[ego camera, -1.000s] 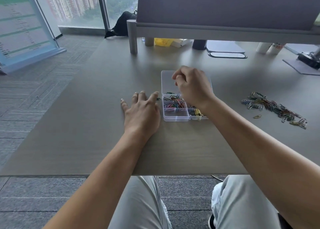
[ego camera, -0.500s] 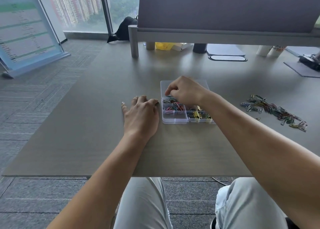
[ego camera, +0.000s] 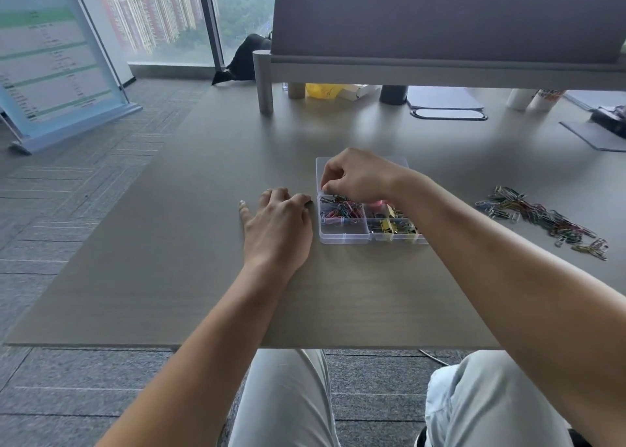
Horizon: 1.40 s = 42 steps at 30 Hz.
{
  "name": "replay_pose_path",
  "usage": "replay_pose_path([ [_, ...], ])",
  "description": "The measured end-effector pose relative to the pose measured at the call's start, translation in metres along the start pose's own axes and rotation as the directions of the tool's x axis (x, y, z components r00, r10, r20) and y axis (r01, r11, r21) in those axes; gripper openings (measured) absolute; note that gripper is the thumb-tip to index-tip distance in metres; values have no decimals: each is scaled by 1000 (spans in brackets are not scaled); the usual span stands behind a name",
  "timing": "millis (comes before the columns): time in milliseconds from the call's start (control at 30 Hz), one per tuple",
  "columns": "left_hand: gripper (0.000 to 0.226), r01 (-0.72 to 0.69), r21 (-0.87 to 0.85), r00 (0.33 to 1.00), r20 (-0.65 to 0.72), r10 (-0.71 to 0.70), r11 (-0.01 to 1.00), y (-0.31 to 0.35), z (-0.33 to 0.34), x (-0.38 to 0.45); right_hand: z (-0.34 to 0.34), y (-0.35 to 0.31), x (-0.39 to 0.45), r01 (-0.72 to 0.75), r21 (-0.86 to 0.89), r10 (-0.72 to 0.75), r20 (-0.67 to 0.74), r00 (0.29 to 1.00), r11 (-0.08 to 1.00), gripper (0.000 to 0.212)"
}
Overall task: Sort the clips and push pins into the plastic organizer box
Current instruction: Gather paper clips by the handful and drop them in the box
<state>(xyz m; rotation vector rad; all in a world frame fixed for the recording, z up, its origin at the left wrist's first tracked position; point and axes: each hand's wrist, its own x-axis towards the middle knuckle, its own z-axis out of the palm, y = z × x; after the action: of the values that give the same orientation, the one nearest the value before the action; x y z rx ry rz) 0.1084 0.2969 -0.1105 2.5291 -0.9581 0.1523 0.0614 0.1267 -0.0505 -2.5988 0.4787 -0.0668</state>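
Observation:
A clear plastic organizer box (ego camera: 343, 240) lies open at the table's middle, its lid (ego camera: 318, 172) laid back. Coloured paper clips (ego camera: 342, 211) fill its left compartment, and yellow and black binder clips (ego camera: 389, 226) sit in the right ones. My right hand (ego camera: 359, 175) hovers over the far left of the box, its curled fingertips pinched together right above the paper clips; what they pinch is mostly hidden. Flat on the table lies my left hand (ego camera: 277, 223), fingertips against the box's left side. A loose pile of paper clips (ego camera: 542, 214) lies to the right.
A grey partition (ego camera: 440, 23) on a metal post (ego camera: 265, 84) crosses the table's far side, with cups, a yellow bag and mats beneath it. The table's near edge (ego camera: 237, 345) runs above my knees. A sign board (ego camera: 50, 57) stands on the floor at left.
My right hand came down from above the box to its far left compartment. The left hand stayed flat beside the box.

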Motion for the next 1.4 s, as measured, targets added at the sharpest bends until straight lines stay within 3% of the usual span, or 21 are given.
replay_pose_path([
  [333,40,-4,11,1000,-3,4,1000,0,-1,0,-9,0,9,25,-46,-18,143,990,999,11],
  [800,39,8,2,1000,-7,-8,1000,0,1,1,-14,7,1,66,35,-72,191,979,997,11],
  [1400,40,9,-9,1000,-10,-9,1000,0,2,1,-17,7,1,89,11,-89,257,962,996,10],
])
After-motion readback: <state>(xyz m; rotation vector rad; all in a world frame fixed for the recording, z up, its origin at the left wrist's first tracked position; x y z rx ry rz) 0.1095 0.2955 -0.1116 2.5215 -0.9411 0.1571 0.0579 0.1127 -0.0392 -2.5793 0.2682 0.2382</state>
